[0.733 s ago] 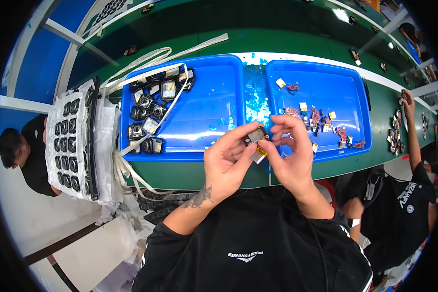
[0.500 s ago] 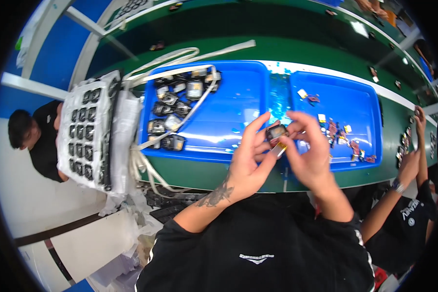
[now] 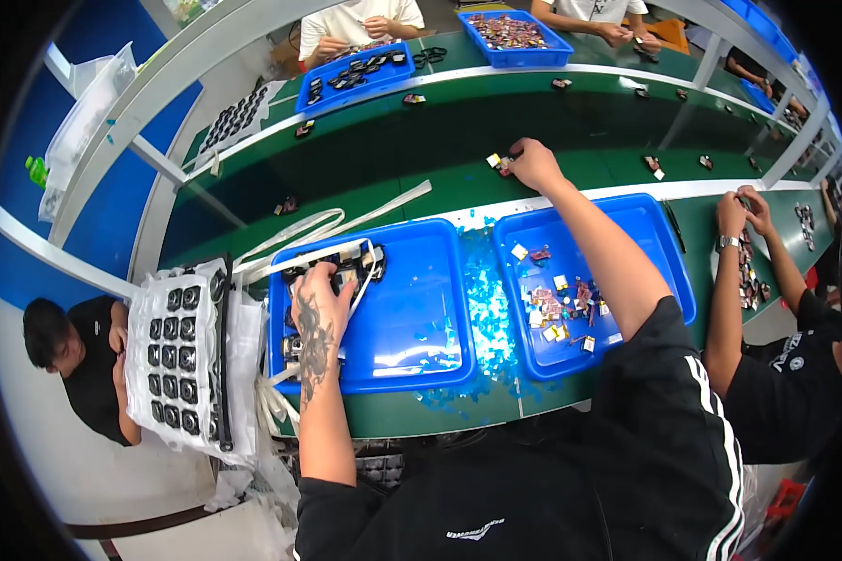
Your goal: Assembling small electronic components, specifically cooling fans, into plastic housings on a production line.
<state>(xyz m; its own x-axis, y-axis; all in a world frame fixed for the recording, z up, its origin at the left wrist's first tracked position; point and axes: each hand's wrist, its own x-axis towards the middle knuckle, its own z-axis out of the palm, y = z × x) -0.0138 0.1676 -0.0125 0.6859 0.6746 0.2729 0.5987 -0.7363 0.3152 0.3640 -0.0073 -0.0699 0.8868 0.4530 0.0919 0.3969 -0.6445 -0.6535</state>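
My left hand [image 3: 320,292] reaches into the left blue tray [image 3: 412,374]. Its thumb stands apart from the fingers, over a pile of small black cased parts [image 3: 295,348]; the fingertips are partly hidden. My right arm stretches across the right blue tray [image 3: 660,238], beyond its far rim. There my right hand [image 3: 536,168] pinches a small dark red part with a white and yellow piece [image 3: 496,162], just over the green belt [image 3: 374,150]. Loose red parts with white and yellow pieces [image 3: 557,304] lie in the right tray.
Blue film scraps [image 3: 488,313] litter the gap between trays. A pale strap [image 3: 384,204] loops over the left tray. Black parts fill a white padded tray stack [image 3: 173,351] at left. Co-workers sit right, left and across; a grey frame [image 3: 150,103] rises at left.
My hands were together over the trays, holding a small black cased part. They have separated: left into the left tray, right out to the belt. The view now takes in more of the far side.
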